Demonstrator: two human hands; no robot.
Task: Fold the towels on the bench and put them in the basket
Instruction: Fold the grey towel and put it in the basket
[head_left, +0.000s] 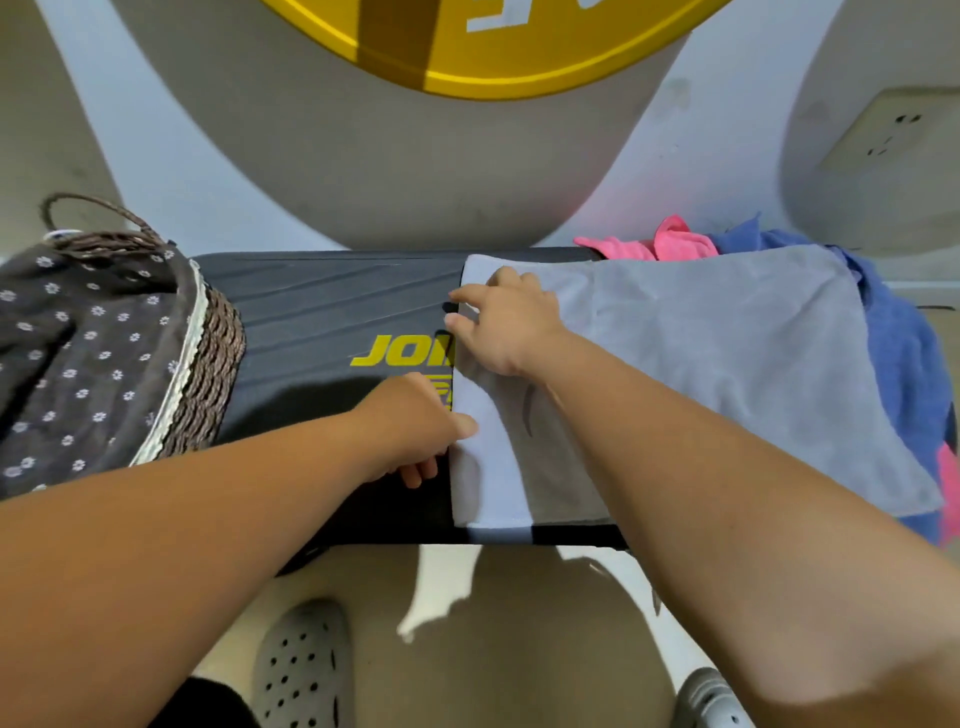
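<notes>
On the black table (322, 301), both hands pinch the left edge of a grey towel (727, 364) spread flat, left hand (415, 421) nearer, right hand (504, 327) farther, while pink (644, 244) and blue towels (904, 343) wait unfolded and the basket (218, 353) at left looks empty.

grey towel (727, 364), black bench (322, 306) with yellow lettering, pink towel (644, 244), blue towel (904, 353), brown basket (218, 353)

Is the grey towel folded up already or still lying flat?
Mostly flat. The grey towel lies spread across the bench, both hands at its left edge: left hand, right hand.
</notes>
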